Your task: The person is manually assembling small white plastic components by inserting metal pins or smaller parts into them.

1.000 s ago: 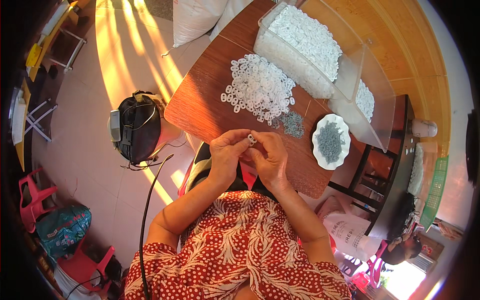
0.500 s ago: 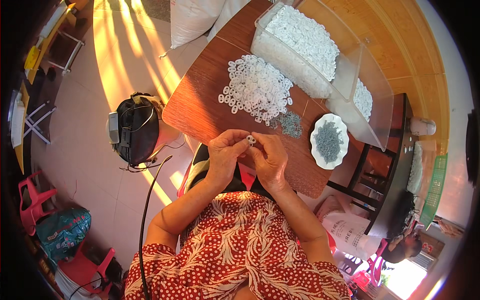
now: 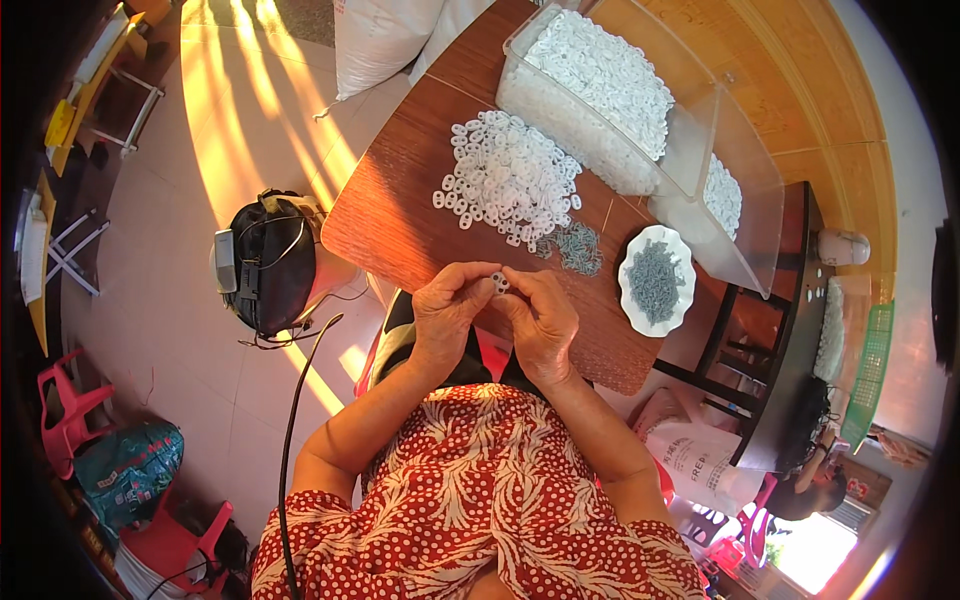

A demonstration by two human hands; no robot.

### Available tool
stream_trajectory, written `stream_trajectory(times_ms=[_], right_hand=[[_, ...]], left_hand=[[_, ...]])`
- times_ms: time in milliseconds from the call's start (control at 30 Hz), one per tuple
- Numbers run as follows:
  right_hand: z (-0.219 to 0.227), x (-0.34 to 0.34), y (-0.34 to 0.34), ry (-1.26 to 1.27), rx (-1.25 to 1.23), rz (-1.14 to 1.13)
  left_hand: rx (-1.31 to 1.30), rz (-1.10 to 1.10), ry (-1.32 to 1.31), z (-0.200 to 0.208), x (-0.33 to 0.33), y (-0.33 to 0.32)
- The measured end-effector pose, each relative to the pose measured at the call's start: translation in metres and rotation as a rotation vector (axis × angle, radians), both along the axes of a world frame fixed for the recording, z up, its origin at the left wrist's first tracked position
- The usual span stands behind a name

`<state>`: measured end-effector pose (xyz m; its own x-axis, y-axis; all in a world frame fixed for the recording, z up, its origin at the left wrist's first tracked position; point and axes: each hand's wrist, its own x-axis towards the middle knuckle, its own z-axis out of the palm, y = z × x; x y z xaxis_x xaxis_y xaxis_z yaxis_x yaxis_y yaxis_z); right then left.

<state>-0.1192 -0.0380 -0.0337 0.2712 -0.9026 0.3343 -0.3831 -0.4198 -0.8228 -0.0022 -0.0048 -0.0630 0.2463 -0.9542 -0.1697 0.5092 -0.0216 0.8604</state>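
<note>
1 white pc (image 3: 499,284) is held clamped btwn fingers (image 3: 470,272) of L hand (image 3: 445,315) & R hand (image 3: 545,325) by bench (image 3: 395,205) edge, prob. mid-work, w/ many white pcs (image 3: 512,175) & grey bits (image 3: 578,250) left loose; no. done can't be told.

Wood-grained tabletop (image 3: 395,205) and smooth, plastic-looking pieces (image 3: 508,175)

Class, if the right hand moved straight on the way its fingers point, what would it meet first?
The right hand appears to touch the small white piece, so probably that first, then the left hand; depth is unclear.
</note>
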Motion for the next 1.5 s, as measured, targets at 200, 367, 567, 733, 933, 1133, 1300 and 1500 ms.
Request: stream_trajectory(times_ms=[200,367,567,733,933,1133,1300,1500], right_hand=[[0.003,0.006,0.003,-0.028,0.068,-0.045],[0.003,0.008,0.004,-0.032,0.066,-0.053],[0.008,0.011,0.001,-0.062,0.017,-0.064],[0.011,0.011,0.003,-0.062,0.047,-0.014],[0.013,0.015,0.003,0.027,-0.164,0.003],[0.015,0.014,0.004,0.031,-0.216,0.021],[0.021,0.02,0.002,-0.011,-0.309,0.027],[0.021,0.018,0.003,-0.014,-0.326,0.052]], left_hand=[[-0.004,0.097,-0.155,0.006,-0.006,-0.003],[0.008,0.125,-0.108,0.01,-0.009,-0.001],[-0.025,0.12,-0.109,0.021,-0.004,-0.002],[-0.057,0.096,-0.075,0.021,-0.002,-0.001],[-0.033,0.13,0.041,0.03,-0.009,0.002],[-0.096,0.17,-0.277,0.03,-0.011,0.007],[-0.189,0.244,-0.459,0.037,-0.012,0.008],[-0.263,0.328,-0.566,0.038,-0.016,0.005]])
